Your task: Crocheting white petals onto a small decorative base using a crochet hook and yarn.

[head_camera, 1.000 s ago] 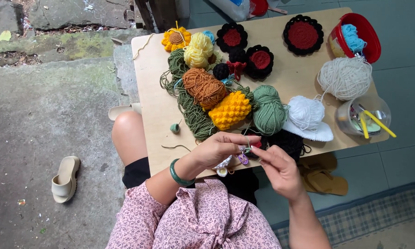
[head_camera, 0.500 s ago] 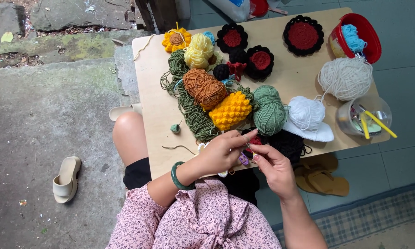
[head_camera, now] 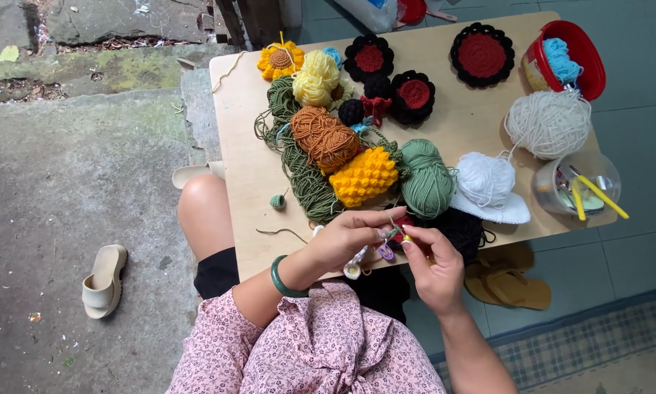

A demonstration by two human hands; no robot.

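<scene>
Crocheting: both hands meet over the near edge of the board (head_camera: 444,95), a pale, smooth wooden sheet lying across the person's lap.
Left hand (head_camera: 346,239): fingers curled and pinched on a small crochet piece (head_camera: 399,229), dark red, held just above the near edge; a green bangle (head_camera: 282,278) circles the wrist.
Right hand (head_camera: 436,266): fingers closed round a thin hook (head_camera: 393,221), its metal tip touching the piece between the thumbs and forefingers of both hands.
Piece and fingers: it sits at the fingertips, mostly hidden by them; small purple and cream bits (head_camera: 371,257) hang just below, what they are I cannot tell.
Black yarn (head_camera: 460,230): soft dark heap at the near edge, just beside the right hand.
Green ball (head_camera: 427,177): tightly wound, ribbed, just beyond the fingers.
Yellow bobble piece (head_camera: 364,176): knobbly, pineapple-like, beside the green ball.
Orange skein (head_camera: 325,137): oval, corded, lying on loose olive strands (head_camera: 302,175).
White cap (head_camera: 490,188): rounded crochet with a flat brim, near the right edge.
Cream ball (head_camera: 548,123): fuzzy, round, by the right edge.
Red tub (head_camera: 572,58): plastic, at the far right corner, holding blue yarn.
Clear cup (head_camera: 577,184): at the right edge, with yellow rods inside.
Black-and-red rounds (head_camera: 482,55): flat, scalloped, along the far edge.
Sunflower (head_camera: 280,60): yellow crochet at the far left corner.
</scene>
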